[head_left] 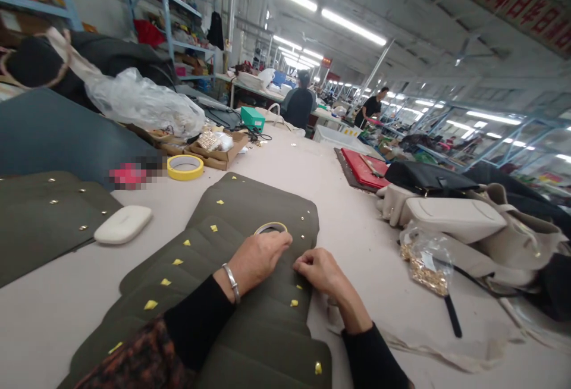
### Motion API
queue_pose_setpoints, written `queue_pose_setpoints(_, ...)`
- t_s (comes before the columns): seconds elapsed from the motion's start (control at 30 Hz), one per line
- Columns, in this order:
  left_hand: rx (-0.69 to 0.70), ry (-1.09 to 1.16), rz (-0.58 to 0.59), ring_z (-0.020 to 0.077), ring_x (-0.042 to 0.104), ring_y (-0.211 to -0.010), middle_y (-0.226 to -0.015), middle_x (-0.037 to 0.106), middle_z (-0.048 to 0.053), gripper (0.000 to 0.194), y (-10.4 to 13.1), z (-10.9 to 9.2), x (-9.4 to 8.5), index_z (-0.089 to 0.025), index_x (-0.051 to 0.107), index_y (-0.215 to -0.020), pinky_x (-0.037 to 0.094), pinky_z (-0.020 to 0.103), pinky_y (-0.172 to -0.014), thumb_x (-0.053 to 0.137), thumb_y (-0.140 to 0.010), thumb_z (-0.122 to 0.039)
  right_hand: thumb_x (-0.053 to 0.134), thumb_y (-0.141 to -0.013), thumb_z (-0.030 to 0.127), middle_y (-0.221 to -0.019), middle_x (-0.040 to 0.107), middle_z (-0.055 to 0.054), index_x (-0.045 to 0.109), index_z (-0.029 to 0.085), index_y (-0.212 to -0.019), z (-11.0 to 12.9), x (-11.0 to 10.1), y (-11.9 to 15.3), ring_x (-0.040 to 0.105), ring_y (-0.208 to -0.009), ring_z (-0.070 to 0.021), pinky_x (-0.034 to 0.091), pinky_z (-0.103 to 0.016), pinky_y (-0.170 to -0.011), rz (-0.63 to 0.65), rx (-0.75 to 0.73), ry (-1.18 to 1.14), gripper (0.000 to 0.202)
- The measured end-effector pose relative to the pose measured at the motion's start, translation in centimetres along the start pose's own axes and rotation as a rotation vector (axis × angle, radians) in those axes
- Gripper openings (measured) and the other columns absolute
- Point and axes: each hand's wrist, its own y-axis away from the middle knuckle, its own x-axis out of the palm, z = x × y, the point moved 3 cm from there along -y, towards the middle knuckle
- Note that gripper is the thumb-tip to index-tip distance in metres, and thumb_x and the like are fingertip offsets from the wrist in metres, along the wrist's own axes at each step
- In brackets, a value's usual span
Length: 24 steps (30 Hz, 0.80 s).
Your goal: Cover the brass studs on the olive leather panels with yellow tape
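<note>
My left hand (255, 261), with a silver bracelet at the wrist, is closed on a roll of yellow tape (270, 225) over the dark green sheet pieces (250, 198). Thumb and fingertips of my right hand (325, 271) are pinched together at the right edge of those pieces; anything between them is too small to make out. The pieces lie overlapped in a fanned stack, with small yellow tape bits (166, 282) along both sides. Small metal studs (303, 219) show on the uppermost piece near its right corner.
At left lie another green piece with studs (53, 201), a white oval case (124, 224) and a second yellow tape roll (185, 167). A cardboard box (220, 154) stands behind. Beige bags (455, 217) and a plastic bag of gold hardware (426, 264) sit right. Two people are farther off.
</note>
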Motion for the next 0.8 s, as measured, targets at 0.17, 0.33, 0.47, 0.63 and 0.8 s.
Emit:
queue_pose_setpoints(0.17,0.03,0.104,-0.078,0.015,0.06,-0.104,-0.117,0.063,0.004,0.036,0.0,-0.1,-0.6,-0.022,0.043,-0.129,0.049,0.028,-0.092,0.046,-0.092,-0.019,0.055,-0.081,0.032,-0.073,0.069,-0.003,0.07,0.015,-0.093,0.2,-2.1,0.6,0.061,-0.064,-0.0155,0.048,-0.025,-0.06,-0.191,-0.153,-0.366,0.026)
queue_pose_setpoints(0.33,0.006,0.105,-0.049,0.016,0.064,-0.099,-0.117,0.063,0.006,0.048,0.1,-0.7,-0.6,-0.021,0.032,-0.136,0.051,0.029,-0.088,0.05,-0.091,-0.02,0.056,-0.084,0.027,-0.093,0.069,-0.007,0.067,0.019,-0.097,2.7,-3.1,2.1,0.063,-0.079,-0.0167,0.051,-0.028,-0.072,-0.328,-0.441,-0.243,0.02)
queue_pose_setpoints(0.47,0.045,0.093,-0.044,0.0166,0.064,-0.099,-0.119,0.061,0.008,0.045,0.2,-1.2,-0.3,-0.02,0.031,-0.134,0.052,0.029,-0.086,0.047,-0.092,-0.022,0.051,-0.087,0.021,-0.09,0.067,-0.006,0.064,0.019,-0.095,4.1,-2.8,2.5,0.061,-0.078,-0.0157,0.049,-0.028,-0.073,-0.352,-0.591,-0.09,0.016)
queue_pose_setpoints(0.63,0.038,0.112,-0.013,0.0159,0.064,-0.095,-0.109,0.063,0.005,0.034,0.2,-1.5,-0.2,-0.02,0.037,-0.127,0.051,0.027,-0.082,0.044,-0.094,-0.022,0.047,-0.087,0.017,-0.074,0.062,-0.003,0.061,0.019,-0.082,4.0,-2.2,2.4,0.058,-0.068,-0.0137,0.045,-0.025,-0.066,-0.358,-0.601,0.036,0.015)
queue_pose_setpoints(0.8,0.002,0.084,0.024,0.0147,0.062,-0.087,-0.095,0.063,0.002,0.011,0.0,-1.7,-0.6,-0.02,0.049,-0.101,0.048,0.024,-0.076,0.04,-0.094,-0.021,0.045,-0.085,0.017,-0.069,0.06,-0.002,0.06,0.019,-0.079,3.9,-1.8,2.4,0.056,-0.064,-0.0133,0.044,-0.025,-0.062,-0.438,-0.602,0.141,0.015)
